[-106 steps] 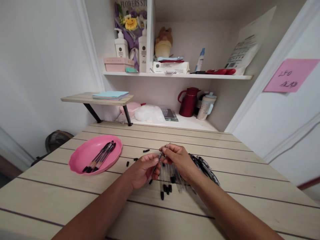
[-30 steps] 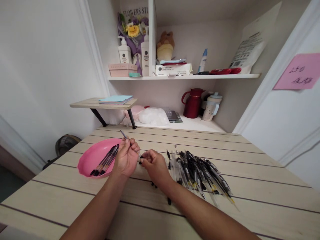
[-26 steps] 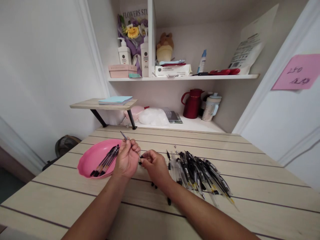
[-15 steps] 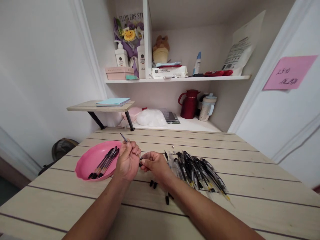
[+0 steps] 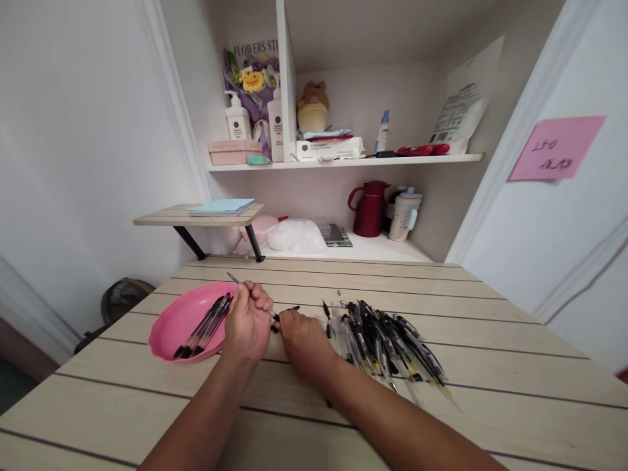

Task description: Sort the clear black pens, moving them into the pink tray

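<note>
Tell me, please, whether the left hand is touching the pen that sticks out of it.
Touching. The head view shows the left hand closed around the pen, which juts out at both ends.

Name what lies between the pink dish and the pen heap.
In the head view, the left hand, holding a slim pen, and the right hand appear between them, with small black pieces nearby.

held pen (image 5: 233, 278): middle hidden by left hand (image 5: 248, 320) | forearms (image 5: 209, 412): cut by bottom edge | silver bit (image 5: 339, 292): too small
</note>
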Action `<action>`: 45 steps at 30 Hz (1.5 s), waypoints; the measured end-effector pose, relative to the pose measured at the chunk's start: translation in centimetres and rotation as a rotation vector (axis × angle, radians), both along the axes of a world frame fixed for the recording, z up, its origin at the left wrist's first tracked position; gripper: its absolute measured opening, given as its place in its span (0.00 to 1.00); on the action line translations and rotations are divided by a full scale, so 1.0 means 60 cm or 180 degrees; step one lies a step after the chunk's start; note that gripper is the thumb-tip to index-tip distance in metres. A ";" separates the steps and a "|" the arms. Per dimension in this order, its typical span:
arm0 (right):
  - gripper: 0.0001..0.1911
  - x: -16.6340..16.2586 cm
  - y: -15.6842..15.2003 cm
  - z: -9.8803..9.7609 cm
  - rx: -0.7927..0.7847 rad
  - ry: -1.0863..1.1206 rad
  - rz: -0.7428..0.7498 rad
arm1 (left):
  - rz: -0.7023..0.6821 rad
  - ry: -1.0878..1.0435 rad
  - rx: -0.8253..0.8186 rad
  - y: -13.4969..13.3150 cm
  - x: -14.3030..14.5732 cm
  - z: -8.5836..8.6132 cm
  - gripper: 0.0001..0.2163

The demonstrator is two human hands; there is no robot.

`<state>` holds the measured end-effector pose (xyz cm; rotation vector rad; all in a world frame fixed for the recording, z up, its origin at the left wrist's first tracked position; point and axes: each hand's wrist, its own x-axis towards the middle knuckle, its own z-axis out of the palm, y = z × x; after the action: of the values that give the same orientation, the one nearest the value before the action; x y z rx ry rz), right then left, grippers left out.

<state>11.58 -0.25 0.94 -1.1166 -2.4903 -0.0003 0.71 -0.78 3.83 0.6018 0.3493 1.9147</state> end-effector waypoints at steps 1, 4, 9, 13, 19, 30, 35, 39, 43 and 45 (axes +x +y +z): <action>0.09 0.000 -0.001 -0.001 0.0072 -0.0095 -0.0024 | 0.0009 -0.0023 0.0011 -0.001 0.002 0.000 0.07; 0.09 0.000 -0.003 -0.006 0.0169 -0.0148 -0.0023 | -0.0056 -0.0074 0.0024 -0.004 0.007 0.002 0.08; 0.09 0.003 -0.005 -0.011 0.0006 0.0161 -0.0011 | -0.0193 -0.0102 0.0062 -0.011 0.013 0.005 0.08; 0.10 0.005 -0.003 -0.004 -0.0349 0.0820 0.0299 | -0.0274 -0.0066 0.0093 -0.016 0.014 0.010 0.08; 0.14 0.009 0.004 0.002 -0.1487 0.2005 0.0865 | -0.0394 0.0114 0.0045 -0.016 0.010 0.012 0.09; 0.10 0.063 0.075 0.050 -0.1303 0.1498 0.0591 | 0.0181 0.1129 -0.0291 -0.011 0.012 0.001 0.11; 0.12 0.141 0.165 0.079 -0.0673 0.0373 -0.0815 | -0.0071 0.1476 -0.0633 -0.002 0.025 -0.022 0.12; 0.09 0.173 0.208 0.056 -0.0722 -0.0046 -0.1164 | -0.0225 0.1672 -0.0837 0.003 0.033 -0.037 0.14; 0.08 0.174 0.221 0.021 -0.0818 -0.0343 -0.1286 | -0.0393 0.1701 -0.0865 0.005 0.030 -0.042 0.15; 0.09 0.171 0.226 0.009 -0.0830 -0.0436 -0.1326 | -0.0462 0.1736 -0.0892 0.005 0.027 -0.043 0.14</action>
<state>21.85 13.32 1.46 -1.7822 -2.3714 0.1365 2.35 -0.49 1.24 0.9271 0.8794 1.5040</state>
